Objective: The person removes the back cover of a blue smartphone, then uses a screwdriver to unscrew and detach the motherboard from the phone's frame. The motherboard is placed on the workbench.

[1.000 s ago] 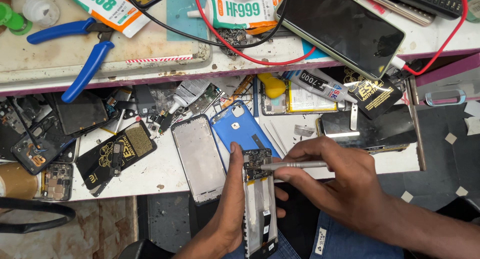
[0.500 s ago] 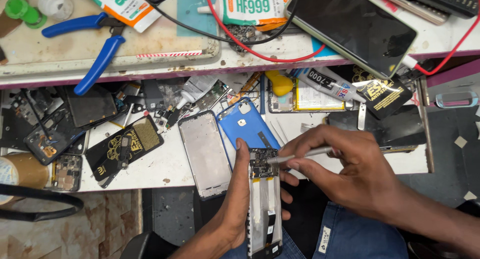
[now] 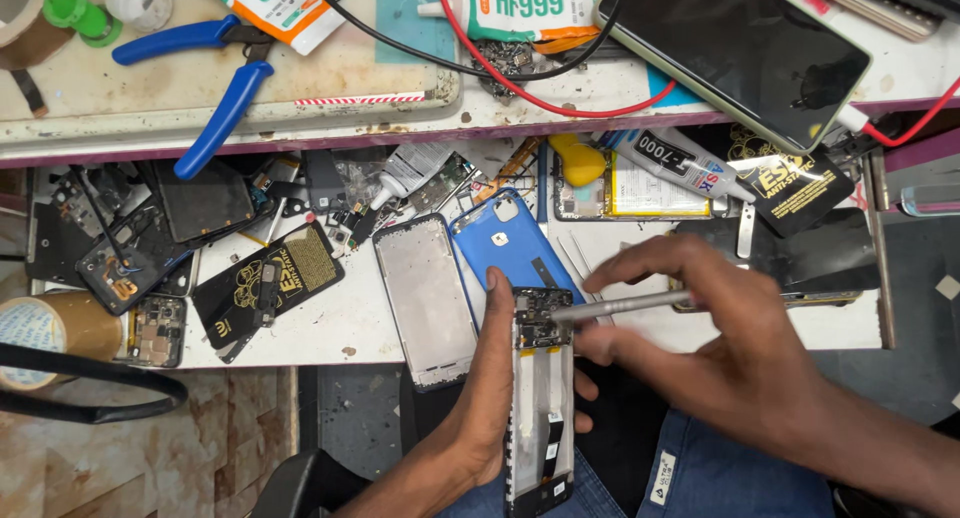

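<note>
Your left hand (image 3: pixel 490 398) grips the opened phone (image 3: pixel 541 398) upright over your lap; your right hand (image 3: pixel 720 348) pinches a screwdriver (image 3: pixel 620 305), tip touching its upper circuit board.

You have a big dark phone screen (image 3: pixel 738 46) up top, and a white-and-green glue tube (image 3: pixel 520 3) lies beside it.

Opened phone (image 3: pixel 541 398), upright, circuit board exposed, metal screwdriver (image 3: pixel 620 305) at top
</note>
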